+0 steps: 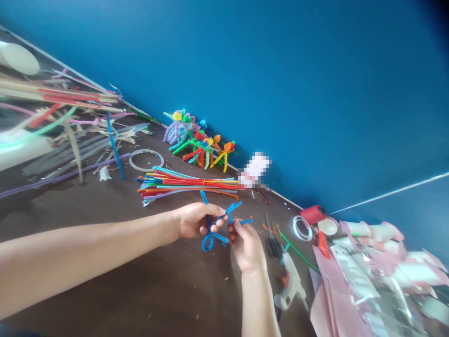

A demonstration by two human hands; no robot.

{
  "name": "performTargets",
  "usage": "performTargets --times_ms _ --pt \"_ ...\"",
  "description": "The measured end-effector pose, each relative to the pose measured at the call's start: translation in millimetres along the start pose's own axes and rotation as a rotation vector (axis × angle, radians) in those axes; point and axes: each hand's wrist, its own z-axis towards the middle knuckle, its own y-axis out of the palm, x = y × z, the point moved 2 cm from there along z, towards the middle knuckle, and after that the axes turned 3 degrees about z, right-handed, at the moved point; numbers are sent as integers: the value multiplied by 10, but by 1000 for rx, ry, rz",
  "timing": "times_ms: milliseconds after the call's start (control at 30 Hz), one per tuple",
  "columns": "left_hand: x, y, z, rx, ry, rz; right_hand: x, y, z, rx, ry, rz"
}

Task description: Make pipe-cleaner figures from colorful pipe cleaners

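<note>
Between my two hands is a blue pipe cleaner figure (208, 242), bent into a loop at its lower end with several straight ends sticking out. My left hand (196, 220) pinches it from the left, thumb on top. From below, my right hand (246, 241) grips one of its blue ends between thumb and fingers. Parts of the figure are hidden behind the fingers. Just beyond lies a bundle of coloured pipe cleaners (189, 182), tied near its middle.
Small pipe cleaner figures (201, 142) stand by the blue wall (266, 84). A tape roll (146, 160) and loose strips lie left. On the right are scissors (271, 243), a glue gun (293, 281), a white ring (302, 228) and pink sheets (333, 299).
</note>
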Motion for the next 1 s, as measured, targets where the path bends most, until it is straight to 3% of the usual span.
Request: performTargets --times_ms 200,300,433,533,633,700,833,1000 --pt "-41 -58 63 151 130 162 23 -29 12 8 62 -24" --pt "-52 -66 70 235 100 164 18 -14 -39 -58 75 -98" --pt "-68 -79 79 285 8 118 -61 67 -175 -257 -1 -134" --pt "-94 -86 84 311 -18 153 -160 99 -223 -221 -160 -70" --pt "-132 -72 86 282 31 269 -214 68 -193 24 -344 -113" --pt "-162 -54 83 245 52 345 -193 48 -151 117 -342 -267" --pt "-195 1 55 130 -2 406 -109 60 -101 74 -234 -604" --pt "-204 66 6 -29 -259 339 -105 154 -170 29 -344 -724"
